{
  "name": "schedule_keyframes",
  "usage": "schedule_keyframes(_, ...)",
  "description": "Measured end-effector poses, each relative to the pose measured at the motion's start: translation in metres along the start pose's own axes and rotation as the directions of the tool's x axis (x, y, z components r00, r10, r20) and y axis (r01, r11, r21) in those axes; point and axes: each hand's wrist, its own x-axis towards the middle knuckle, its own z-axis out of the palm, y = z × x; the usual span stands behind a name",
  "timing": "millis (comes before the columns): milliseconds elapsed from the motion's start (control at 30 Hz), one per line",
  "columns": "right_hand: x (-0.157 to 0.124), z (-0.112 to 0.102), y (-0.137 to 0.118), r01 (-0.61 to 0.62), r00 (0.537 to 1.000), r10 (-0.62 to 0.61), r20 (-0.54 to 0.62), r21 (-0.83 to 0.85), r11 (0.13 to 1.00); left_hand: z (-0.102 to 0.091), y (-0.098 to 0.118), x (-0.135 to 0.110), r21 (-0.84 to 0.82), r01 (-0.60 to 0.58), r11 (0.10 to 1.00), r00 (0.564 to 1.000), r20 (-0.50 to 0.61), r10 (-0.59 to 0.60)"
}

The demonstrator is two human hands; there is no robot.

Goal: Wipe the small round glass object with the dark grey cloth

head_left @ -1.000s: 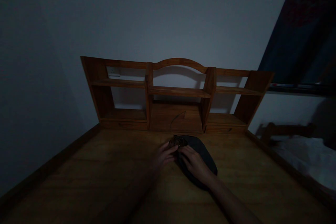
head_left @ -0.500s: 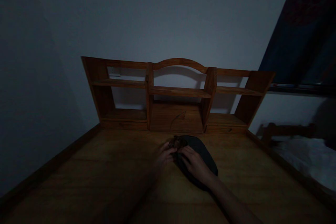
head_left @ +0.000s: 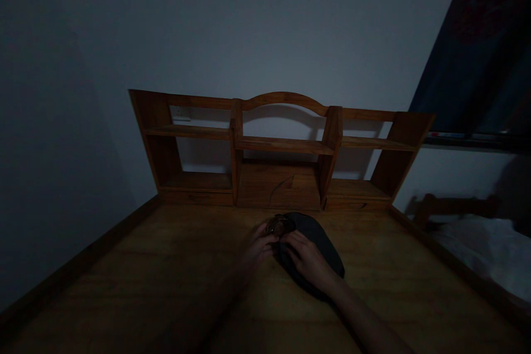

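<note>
Both hands meet at one spot on the table (head_left: 145, 265), in front of the middle bay of the wooden shelf unit (head_left: 282, 146) and a little short of its base. A dark pouch (head_left: 326, 246) lies flat there, running from before the shelf unit's centre back toward the person and off to the right. At its end nearest the shelf unit sits a small brown thing (head_left: 279, 225), faintly shiny; the light is too dim to say whether it is a clasp, a gathered mouth or something separate. The work in hand looks like fingertip fiddling at that end, with nothing lifted off the wood. Any further move there would call for a firm hold on the body of the pouch and a fine pinch at the brown piece, done more by feel than by sight in this gloom. The left hand (head_left: 259, 246) comes in from the side away from the pouch's body, wrist low, fingers curled up to the small brown thing and touching or nearly touching it. I cannot tell whether its grip is closed on anything. The right hand (head_left: 309, 260) lies palm-down over the pouch, forearm slanting back to the lower right, fingers reaching toward the shelf unit to meet the left ones. Whether that grip pinches the cloth or merely presses it I cannot tell either. A bed (head_left: 485, 249) with pale covers stands well to the right of the shelf unit.
</note>
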Motion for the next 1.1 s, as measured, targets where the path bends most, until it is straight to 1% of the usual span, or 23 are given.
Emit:
schedule_keyframes(167, 0.0, 0.0, 0.001, 0.007, 1.0, -0.007, -0.01, -0.01, 1.0, 0.003, 0.003, -0.001, 0.012, 0.014, 1.0, 1.0, -0.023, -0.014)
schedule_keyframes(467, -0.002, 0.004, 0.008, -0.002, 1.0, 0.001, -0.022, -0.038, 0.999, 0.004, 0.006, -0.004, -0.014, -0.006, 1.0, 0.999, 0.034, 0.006)
schedule_keyframes(633, -0.003, 0.002, 0.005, -0.021, 1.0, 0.02, -0.023, -0.033, 0.999, 0.008, 0.011, -0.009, -0.006, -0.013, 1.0, 0.999, 0.051, 0.013)
schedule_keyframes(767, -0.004, 0.0, 0.001, -0.043, 0.999, 0.042, -0.007, -0.018, 0.999, 0.011, 0.015, -0.011, 0.012, -0.006, 1.0, 0.999, 0.039, 0.005)
schedule_keyframes(933, -0.005, -0.001, 0.001, -0.01, 0.999, 0.014, 0.034, -0.099, 0.995, 0.012, 0.012, -0.007, 0.032, 0.006, 0.999, 1.0, -0.011, -0.006)
schedule_keyframes(1100, -0.004, 0.001, -0.004, 0.041, 0.998, -0.029, 0.061, -0.197, 0.98, 0.006, 0.001, 0.0, 0.017, -0.037, 0.999, 0.999, -0.021, 0.038)
